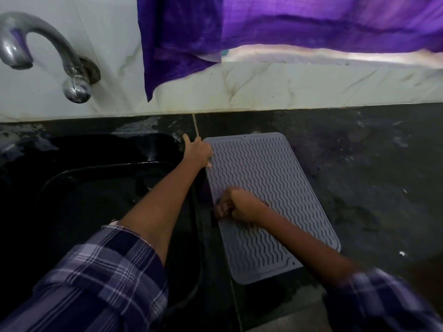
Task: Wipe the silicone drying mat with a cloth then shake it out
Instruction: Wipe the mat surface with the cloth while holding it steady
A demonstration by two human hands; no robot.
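A grey silicone drying mat (268, 188) with wavy ridges lies flat on the dark counter, just right of the sink. My left hand (197, 150) rests on the mat's far left corner, fingers spread over the edge, thumb on the mat. My right hand (239, 203) is on the mat's left edge near its middle, fingers curled round a small dark reddish cloth (223, 208). The cloth is blurred and mostly hidden under the hand.
A black sink (96, 188) lies to the left, with a metal tap (48, 53) on the white tiled wall above it. A purple curtain (263, 32) hangs over the window ledge. The dark counter (371, 176) stretches right of the mat.
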